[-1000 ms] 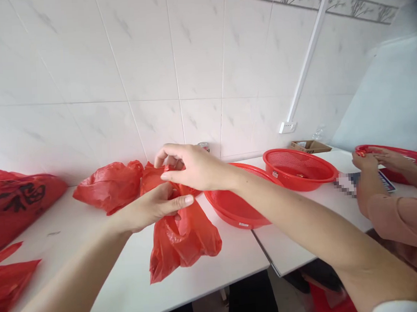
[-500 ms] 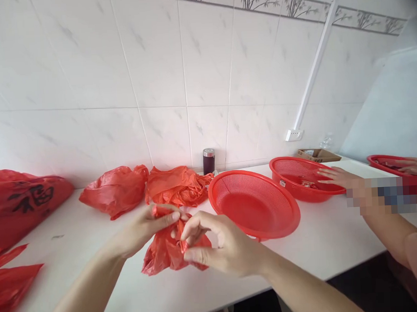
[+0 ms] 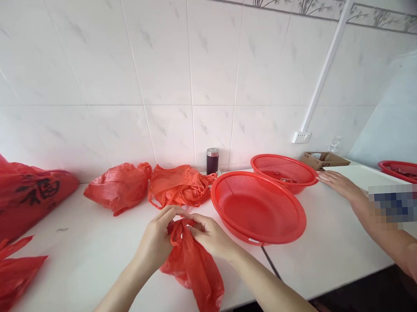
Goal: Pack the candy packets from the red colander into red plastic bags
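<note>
Both hands have come close together since the earlier frame, and the far red basket [image 3: 295,168] has slid left, so it now sits just behind the near red basket [image 3: 256,214]. From the head view, the left hand [image 3: 155,238] and the right hand [image 3: 213,237] now meet at the top of the tied-up red bag [image 3: 204,282], where a twisty loop [image 3: 176,233] shows between them. That looks like the top is being pulled into a knot, though I can't tell if it is tight. The left hand is bent in around the top, holding the plastic, with its thumb mostly hidden. The right hand is nearly closed, and its thumb and fingers seem to pinch the plastic by the loop. The bag is on the near part of the white counter [image 3: 95,259], left of the near basket, and its fat bottom end points to the near side. Just past the hands is a crumpled red heap [image 3: 180,187], with a lumpy red bag [image 3: 117,191] to its left and a dark flask [image 3: 212,163] behind it on the right. Over on the right, another person's hand [image 3: 337,184] is at the far basket's edge, and that basket has some little things [image 3: 285,180] in it.
</note>
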The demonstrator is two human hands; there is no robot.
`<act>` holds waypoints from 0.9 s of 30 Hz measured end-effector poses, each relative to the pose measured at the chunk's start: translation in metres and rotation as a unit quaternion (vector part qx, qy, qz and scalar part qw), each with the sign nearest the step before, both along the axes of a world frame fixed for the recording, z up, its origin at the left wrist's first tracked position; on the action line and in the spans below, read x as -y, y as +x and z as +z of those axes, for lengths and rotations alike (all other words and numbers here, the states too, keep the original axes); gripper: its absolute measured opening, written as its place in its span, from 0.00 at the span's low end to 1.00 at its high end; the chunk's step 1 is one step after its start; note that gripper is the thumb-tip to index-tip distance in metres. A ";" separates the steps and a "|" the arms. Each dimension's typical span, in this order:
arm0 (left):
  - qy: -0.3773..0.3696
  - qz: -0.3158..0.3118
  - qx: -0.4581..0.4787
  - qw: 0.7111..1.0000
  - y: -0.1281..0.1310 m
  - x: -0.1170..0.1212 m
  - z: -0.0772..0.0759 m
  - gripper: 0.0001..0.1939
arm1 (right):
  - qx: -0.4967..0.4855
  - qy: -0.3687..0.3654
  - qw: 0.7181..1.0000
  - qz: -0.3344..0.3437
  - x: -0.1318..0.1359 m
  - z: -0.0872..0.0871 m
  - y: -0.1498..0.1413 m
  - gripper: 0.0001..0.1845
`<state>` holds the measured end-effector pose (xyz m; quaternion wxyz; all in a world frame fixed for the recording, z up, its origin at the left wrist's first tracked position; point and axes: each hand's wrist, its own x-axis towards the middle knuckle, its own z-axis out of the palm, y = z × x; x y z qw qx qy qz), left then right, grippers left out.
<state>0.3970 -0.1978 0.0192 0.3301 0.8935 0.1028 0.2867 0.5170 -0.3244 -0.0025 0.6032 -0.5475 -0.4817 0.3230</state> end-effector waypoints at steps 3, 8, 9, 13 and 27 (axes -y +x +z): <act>-0.012 -0.062 -0.026 0.998 -0.010 0.003 -0.002 0.17 | 0.021 0.012 1.000 0.019 0.012 0.010 -0.008 0.10; -0.071 -0.020 -0.109 0.991 -0.046 -0.020 -0.025 0.17 | 0.083 -0.023 0.994 -0.075 0.043 -0.005 -0.013 0.15; -0.086 0.011 -0.115 0.990 -0.056 -0.027 -0.035 0.19 | 0.076 -0.035 0.991 -0.101 0.049 -0.017 -0.012 0.16; -0.140 0.082 -0.142 0.976 -0.083 -0.036 -0.077 0.25 | 0.028 -0.079 0.980 -0.178 0.063 -0.068 -0.005 0.17; -0.021 0.155 -0.100 0.983 0.008 -0.001 -0.115 0.16 | 0.148 -0.097 0.944 -0.278 0.034 -0.104 -0.030 0.08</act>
